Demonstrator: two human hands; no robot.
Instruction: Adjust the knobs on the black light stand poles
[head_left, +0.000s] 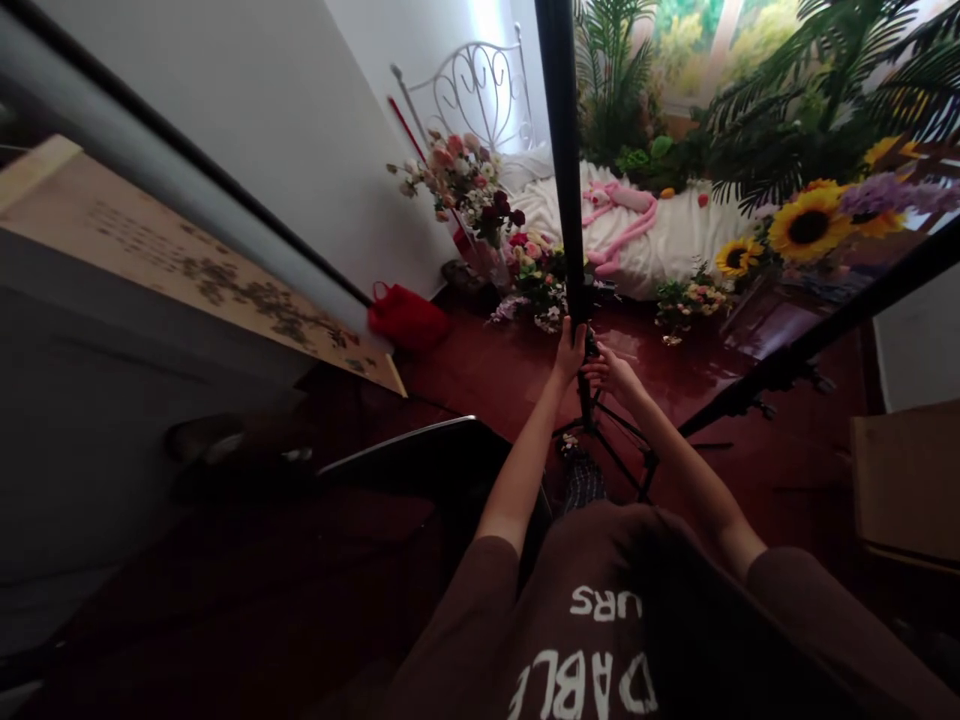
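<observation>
A black light stand [568, 170] rises upright in front of me, its tripod legs [619, 450] spread on the dark red floor. Around its pole, from the left side, is my left hand [571, 350], closed on it. On the right side of the pole, at about the same height, my right hand [609, 370] has its fingers curled at a dark fitting [591, 343], probably a clamp knob. My fingers partly cover that fitting, so its exact shape is hidden.
A second black stand [810, 340] slants across the right. Sunflowers [808, 225], mixed flowers [461, 175] and a white-draped bed [675, 245] with a pink plush toy [626, 205] lie beyond. At left are a red bag [407, 318] and a hanging scroll [210, 270]; a cardboard box [904, 480] stands right.
</observation>
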